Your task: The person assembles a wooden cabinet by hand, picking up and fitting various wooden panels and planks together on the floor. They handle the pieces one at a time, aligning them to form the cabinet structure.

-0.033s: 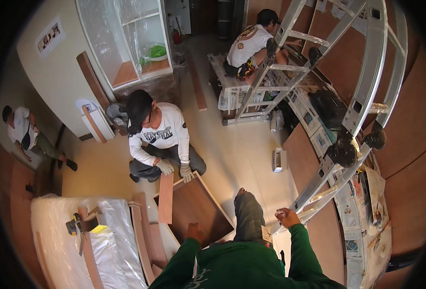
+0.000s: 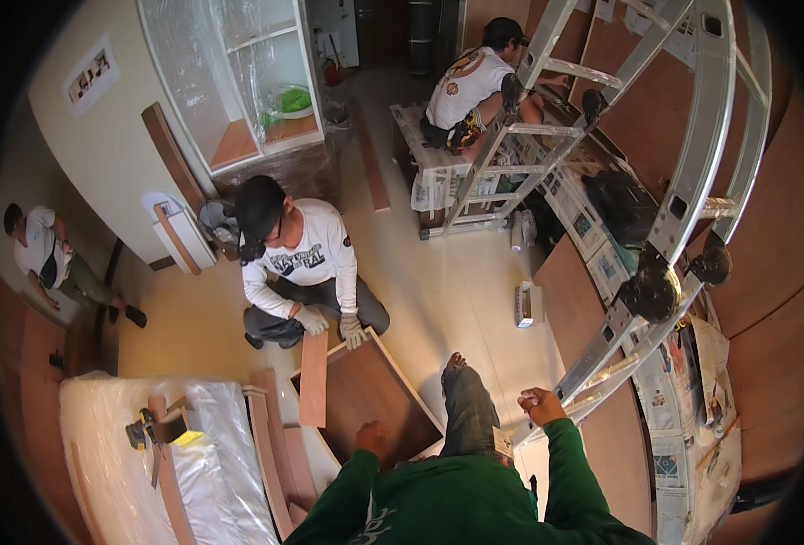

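Note:
My left hand looks curled closed over the near side of a shallow brown wooden tray-like box. Shadow hides most of its fingers, and I cannot tell whether it touches the box. My right hand is raised beside the foot of an aluminium ladder. Its fingers are bent together, with a small pale bit at their tips too small to name. Across the box squats a co-worker in grey gloves, one glove on a reddish wood strip and the other on the box's rim.
A plastic-wrapped block at lower left carries a yellow-black power tool and wood strips. Newspaper-covered counter runs along the right. A small open carton lies on the floor. Another person sits behind the ladder; one more stands far left.
The whole view has shifted very slightly. My hands, the co-worker's gloves and the box keep the same places relative to one another.

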A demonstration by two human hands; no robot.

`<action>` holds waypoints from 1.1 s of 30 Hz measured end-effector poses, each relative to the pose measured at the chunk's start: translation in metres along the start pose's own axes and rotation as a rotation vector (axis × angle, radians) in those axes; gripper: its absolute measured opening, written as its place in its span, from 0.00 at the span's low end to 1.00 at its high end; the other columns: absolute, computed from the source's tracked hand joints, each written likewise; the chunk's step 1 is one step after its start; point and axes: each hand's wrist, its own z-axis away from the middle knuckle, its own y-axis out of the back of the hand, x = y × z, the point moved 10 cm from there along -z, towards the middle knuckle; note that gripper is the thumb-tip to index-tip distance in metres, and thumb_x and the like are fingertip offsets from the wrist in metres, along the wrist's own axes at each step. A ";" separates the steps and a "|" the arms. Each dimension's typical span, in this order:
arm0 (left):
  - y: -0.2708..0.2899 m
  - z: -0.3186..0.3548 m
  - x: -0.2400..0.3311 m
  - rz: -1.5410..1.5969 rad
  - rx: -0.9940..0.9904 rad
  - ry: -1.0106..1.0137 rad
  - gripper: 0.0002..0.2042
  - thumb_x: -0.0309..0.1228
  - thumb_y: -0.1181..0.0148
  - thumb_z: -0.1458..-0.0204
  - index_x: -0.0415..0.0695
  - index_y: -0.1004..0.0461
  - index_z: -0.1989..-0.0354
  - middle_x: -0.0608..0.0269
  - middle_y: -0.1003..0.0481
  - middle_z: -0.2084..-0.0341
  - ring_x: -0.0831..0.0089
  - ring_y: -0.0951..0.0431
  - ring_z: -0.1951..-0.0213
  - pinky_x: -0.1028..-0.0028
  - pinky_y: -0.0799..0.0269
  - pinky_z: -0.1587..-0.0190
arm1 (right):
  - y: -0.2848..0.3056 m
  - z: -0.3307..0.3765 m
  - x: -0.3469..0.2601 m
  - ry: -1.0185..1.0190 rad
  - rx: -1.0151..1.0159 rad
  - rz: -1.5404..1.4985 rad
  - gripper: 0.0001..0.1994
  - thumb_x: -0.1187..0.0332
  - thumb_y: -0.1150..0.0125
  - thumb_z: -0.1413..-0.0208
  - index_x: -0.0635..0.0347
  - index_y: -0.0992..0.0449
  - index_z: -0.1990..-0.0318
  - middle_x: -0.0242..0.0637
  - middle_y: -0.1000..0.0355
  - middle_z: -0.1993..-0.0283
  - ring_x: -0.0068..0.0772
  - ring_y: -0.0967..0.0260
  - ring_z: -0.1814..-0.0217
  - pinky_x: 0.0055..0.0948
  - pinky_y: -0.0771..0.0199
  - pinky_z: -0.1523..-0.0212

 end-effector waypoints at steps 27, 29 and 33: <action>-0.156 -0.455 0.201 -0.345 -0.617 -0.085 0.26 0.49 0.35 0.51 0.45 0.25 0.47 0.51 0.32 0.45 0.52 0.39 0.39 0.50 0.43 0.38 | 0.030 -0.272 0.037 -0.877 -0.026 -0.263 0.14 0.62 0.44 0.40 0.63 0.23 0.54 0.37 0.22 0.65 0.31 0.25 0.71 0.33 0.25 0.70; -0.198 -0.454 0.168 -0.303 -0.727 -0.060 0.29 0.51 0.36 0.52 0.45 0.27 0.45 0.52 0.33 0.43 0.53 0.39 0.39 0.46 0.40 0.41 | 0.038 -0.274 0.049 -0.913 -0.037 -0.151 0.18 0.58 0.44 0.38 0.64 0.24 0.51 0.38 0.22 0.61 0.30 0.25 0.67 0.33 0.24 0.68; -0.253 -0.450 0.086 -0.470 -0.747 -0.079 0.35 0.52 0.34 0.53 0.46 0.32 0.38 0.51 0.34 0.39 0.55 0.38 0.37 0.47 0.35 0.42 | 0.037 -0.272 0.067 -0.964 -0.049 -0.036 0.24 0.50 0.44 0.37 0.65 0.24 0.50 0.40 0.21 0.58 0.33 0.24 0.64 0.36 0.23 0.64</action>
